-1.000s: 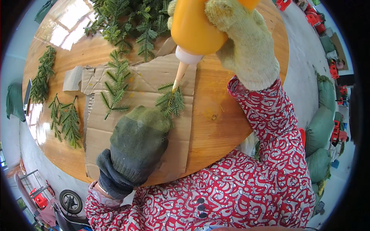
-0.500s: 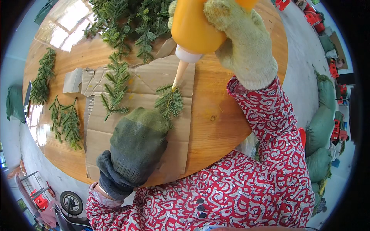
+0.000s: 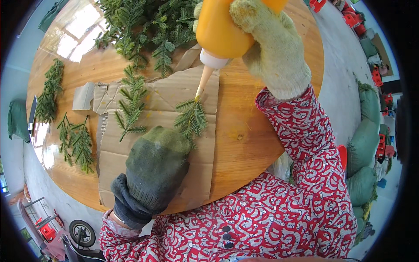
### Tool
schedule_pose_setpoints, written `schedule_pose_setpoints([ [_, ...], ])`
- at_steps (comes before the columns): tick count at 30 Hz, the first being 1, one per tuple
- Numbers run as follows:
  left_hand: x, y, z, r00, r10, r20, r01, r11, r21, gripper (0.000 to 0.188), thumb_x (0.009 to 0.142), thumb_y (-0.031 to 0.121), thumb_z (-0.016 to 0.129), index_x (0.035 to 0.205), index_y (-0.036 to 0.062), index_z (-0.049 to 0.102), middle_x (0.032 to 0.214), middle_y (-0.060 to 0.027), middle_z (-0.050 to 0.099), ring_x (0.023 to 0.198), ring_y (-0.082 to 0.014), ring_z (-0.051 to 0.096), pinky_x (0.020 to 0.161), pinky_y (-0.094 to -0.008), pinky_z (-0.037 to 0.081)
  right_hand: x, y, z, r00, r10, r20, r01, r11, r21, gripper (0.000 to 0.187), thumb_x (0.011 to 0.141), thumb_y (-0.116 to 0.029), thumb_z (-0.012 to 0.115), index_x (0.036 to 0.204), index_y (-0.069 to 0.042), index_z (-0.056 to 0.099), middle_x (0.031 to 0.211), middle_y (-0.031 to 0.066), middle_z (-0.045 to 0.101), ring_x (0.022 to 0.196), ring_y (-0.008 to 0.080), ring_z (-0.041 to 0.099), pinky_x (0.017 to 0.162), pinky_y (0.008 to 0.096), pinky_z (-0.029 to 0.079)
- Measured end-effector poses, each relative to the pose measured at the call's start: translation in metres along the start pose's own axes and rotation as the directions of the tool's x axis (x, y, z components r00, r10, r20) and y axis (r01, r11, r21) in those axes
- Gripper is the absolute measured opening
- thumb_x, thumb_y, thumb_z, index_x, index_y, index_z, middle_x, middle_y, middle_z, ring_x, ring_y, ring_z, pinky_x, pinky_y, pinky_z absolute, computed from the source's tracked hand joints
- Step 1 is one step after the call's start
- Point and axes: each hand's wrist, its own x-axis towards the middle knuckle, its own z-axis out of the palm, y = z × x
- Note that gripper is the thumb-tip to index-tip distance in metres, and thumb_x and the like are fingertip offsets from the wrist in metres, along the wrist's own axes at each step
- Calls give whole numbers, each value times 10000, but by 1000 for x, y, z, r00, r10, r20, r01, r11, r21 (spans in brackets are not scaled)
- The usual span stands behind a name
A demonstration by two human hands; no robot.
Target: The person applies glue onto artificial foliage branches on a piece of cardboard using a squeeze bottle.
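Bottle point(image 3: 224, 32), orange and tilted tip down, is above the far right part of the cardboard point(image 3: 198, 177), which serves as the reference for all positions below. The white collar point(image 3: 213, 60) joins the body of the bottle to a long, pale, tapered nozzle point(image 3: 204, 83).

Right hand point(image 3: 275, 52): wears a pale yellow-green knitted glove and is closed around the bottle. The nozzle tip is at the far end of a short green sprig point(image 3: 192, 118); contact between tip and sprig cannot be confirmed from this angle. The sprig lies on the right part of the cardboard, needles spread.

Left hand point(image 3: 157, 163): wears a dark grey and green glove and is positioned over the near middle of the cardboard, back of the hand facing up. The fingers are curled under and hidden; whether they grip anything cannot be told. The knuckles are just beside the near end of the short sprig.

A longer sprig point(image 3: 132, 102) lies on the left part of the cardboard, beside yellow stains point(image 3: 150, 102). Two small sprigs point(image 3: 82, 146) lie on the wooden table point(image 3: 248, 131), left of the cardboard. A slender bundle of greenery point(image 3: 49, 94) lies farther left of the cardboard. A large pile of branches point(image 3: 131, 26) covers the table beyond the far edge of the cardboard.
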Motion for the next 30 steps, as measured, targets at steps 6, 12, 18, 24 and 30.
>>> schedule_pose_setpoints([
  [6, -4, 3, -4, 991, -98, 95, 107, 990, -90, 421, 723, 103, 696, 1132, 71, 603, 1182, -179, 568, 1113, -423, 537, 968, -519, 427, 2, 0, 0, 999, 4, -45, -4, 1000, 10, 233, 853, -127, 699, 1059, -33, 644, 930, 29, 652, 808, 136, 627, 707, 288, 519],
  [12, -2, 0, 1, 1000, -4, 20, 4, 1000, 11, 376, 713, 150, 637, 1075, 60, 590, 1042, -144, 548, 999, -363, 532, 871, -467, 442, 5, 0, -10, 999, 27, 33, -27, 1000, 3, 241, 859, -134, 701, 1068, -30, 642, 937, 33, 655, 816, 138, 632, 711, 290, 523],
  [18, -2, 0, 1, 1000, 15, 3, -15, 1000, -3, 382, 713, 148, 639, 1080, 54, 585, 1042, -143, 545, 1005, -361, 529, 873, -465, 439, 5, 2, -10, 999, -11, -33, 11, 1000, -11, 250, 863, -135, 696, 1080, -25, 637, 950, 41, 654, 826, 146, 634, 717, 298, 523],
  [24, -6, 1, -1, 994, -62, 86, 69, 995, -73, 434, 723, 105, 697, 1145, 62, 604, 1174, -183, 577, 1119, -425, 536, 978, -522, 421, 2, 1, -4, 1000, -4, -22, 5, 1000, 28, 272, 853, -125, 701, 1095, -23, 630, 967, 48, 653, 838, 158, 636, 730, 309, 528],
  [30, -7, 1, 0, 997, -45, 70, 49, 997, -57, 426, 723, 99, 693, 1136, 60, 600, 1172, -185, 576, 1114, -424, 538, 977, -522, 423, 7, 8, -10, 1000, -1, 20, 0, 999, 50, 281, 845, -125, 710, 1095, -23, 631, 970, 45, 654, 835, 154, 637, 729, 312, 531],
])
